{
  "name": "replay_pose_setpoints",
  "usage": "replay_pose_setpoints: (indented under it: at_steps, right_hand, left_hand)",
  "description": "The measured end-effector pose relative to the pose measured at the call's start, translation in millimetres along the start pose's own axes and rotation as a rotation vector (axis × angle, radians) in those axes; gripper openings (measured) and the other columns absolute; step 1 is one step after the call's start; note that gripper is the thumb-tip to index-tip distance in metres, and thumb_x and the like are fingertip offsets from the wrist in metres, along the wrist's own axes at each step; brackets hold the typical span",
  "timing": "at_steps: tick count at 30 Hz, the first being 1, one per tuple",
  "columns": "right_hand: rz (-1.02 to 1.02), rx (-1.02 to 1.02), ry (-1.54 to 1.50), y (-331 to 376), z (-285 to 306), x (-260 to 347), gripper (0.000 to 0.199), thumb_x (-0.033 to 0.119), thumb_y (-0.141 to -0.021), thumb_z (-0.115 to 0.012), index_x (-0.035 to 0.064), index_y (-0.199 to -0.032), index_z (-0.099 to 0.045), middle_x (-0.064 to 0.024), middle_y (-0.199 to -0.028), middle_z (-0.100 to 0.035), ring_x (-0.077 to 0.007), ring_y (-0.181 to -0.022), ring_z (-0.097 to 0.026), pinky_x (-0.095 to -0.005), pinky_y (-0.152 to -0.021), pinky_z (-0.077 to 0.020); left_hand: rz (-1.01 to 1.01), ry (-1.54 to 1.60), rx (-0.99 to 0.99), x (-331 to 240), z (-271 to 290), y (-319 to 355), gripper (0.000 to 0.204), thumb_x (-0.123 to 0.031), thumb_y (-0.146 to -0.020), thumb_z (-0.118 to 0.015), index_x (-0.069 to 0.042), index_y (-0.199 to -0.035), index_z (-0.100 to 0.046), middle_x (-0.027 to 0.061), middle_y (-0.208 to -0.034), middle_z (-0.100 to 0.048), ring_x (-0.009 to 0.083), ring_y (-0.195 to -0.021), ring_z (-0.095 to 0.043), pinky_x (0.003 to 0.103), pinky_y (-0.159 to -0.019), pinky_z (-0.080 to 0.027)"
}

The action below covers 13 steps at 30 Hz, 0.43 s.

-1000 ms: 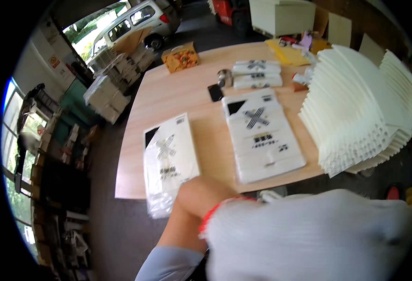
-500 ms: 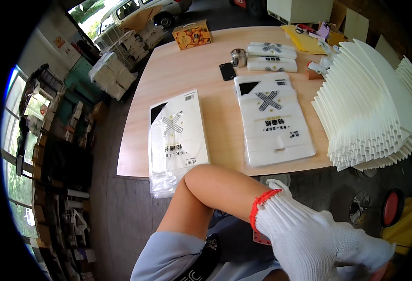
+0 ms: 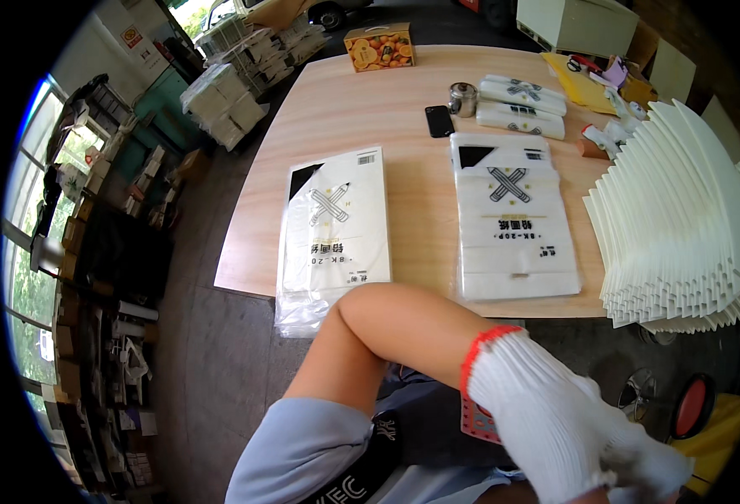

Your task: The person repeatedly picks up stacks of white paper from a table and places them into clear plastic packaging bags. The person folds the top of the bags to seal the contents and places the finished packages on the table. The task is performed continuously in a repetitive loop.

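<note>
My left arm bends across my body, and my left hand (image 3: 584, 433), in a white knitted glove with a red cuff, is at the lower right. Its fingers point down and away, and I cannot make out whether they hold anything. My right hand is not visible. Ahead on the wooden table (image 3: 420, 210) lies a white drawing-paper pack (image 3: 344, 227) in a clear plastic sleeve, the sleeve's loose end hanging over the front edge. Right of it is a flat stack of printed clear plastic bags (image 3: 517, 227). Neither is touched by my left hand.
Fanned white paper sheets (image 3: 681, 218) fill the table's right side. Farther back are folded plastic bags (image 3: 521, 118), a black phone (image 3: 439, 122), a metal pot (image 3: 462, 99) and an orange-printed box (image 3: 380, 48). A round red-topped stool (image 3: 693, 405) stands at the right.
The view has shifted, so the table things appear farther right. My gloved left hand has moved slightly downward, its fingers now lower at the right edge.
</note>
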State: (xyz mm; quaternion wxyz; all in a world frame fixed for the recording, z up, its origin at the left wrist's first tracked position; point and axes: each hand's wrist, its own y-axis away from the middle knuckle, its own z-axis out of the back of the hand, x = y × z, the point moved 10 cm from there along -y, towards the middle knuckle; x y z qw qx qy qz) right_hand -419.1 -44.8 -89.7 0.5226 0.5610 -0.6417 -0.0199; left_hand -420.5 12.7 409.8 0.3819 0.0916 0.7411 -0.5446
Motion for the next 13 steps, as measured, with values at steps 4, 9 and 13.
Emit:
replay_pose_setpoints:
  at_steps: [4,9,13]
  right_hand:
    - [0.012,0.008,-0.005,1,-3,2,0.020,0.016,-0.092,-0.052,0.0057,-0.110,-0.056,-0.0094,-0.087,-0.065,-0.0140,-0.066,-0.063,-0.0247,-0.057,-0.0522]
    - [0.003,0.012,0.030,-1,-11,9,0.021,0.015,-0.092,-0.053,0.0055,-0.110,-0.057,-0.0096,-0.087,-0.066,-0.0137,-0.067,-0.063,-0.0246,-0.058,-0.0520]
    - [-0.007,0.037,0.041,-5,-14,7,0.019,0.016,-0.092,-0.053,0.0067,-0.109,-0.057,-0.0084,-0.086,-0.065,-0.0141,-0.068,-0.062,-0.0262,-0.060,-0.0521]
  left_hand:
    - [0.029,0.015,-0.020,-13,-6,2,0.072,-0.028,-0.070,-0.080,0.007,-0.120,-0.042,0.0190,-0.105,-0.056,0.0244,-0.087,-0.060,0.032,-0.069,-0.050]
    - [0.177,-0.008,-0.190,-11,-3,9,0.064,-0.023,-0.070,-0.070,0.004,-0.121,-0.041,0.0176,-0.106,-0.056,0.0295,-0.087,-0.061,0.033,-0.072,-0.051]
    - [0.220,-0.055,-0.163,-6,-5,8,0.063,-0.026,-0.071,-0.068,0.002,-0.121,-0.042,0.0168,-0.109,-0.056,0.0294,-0.093,-0.061,0.036,-0.075,-0.051]
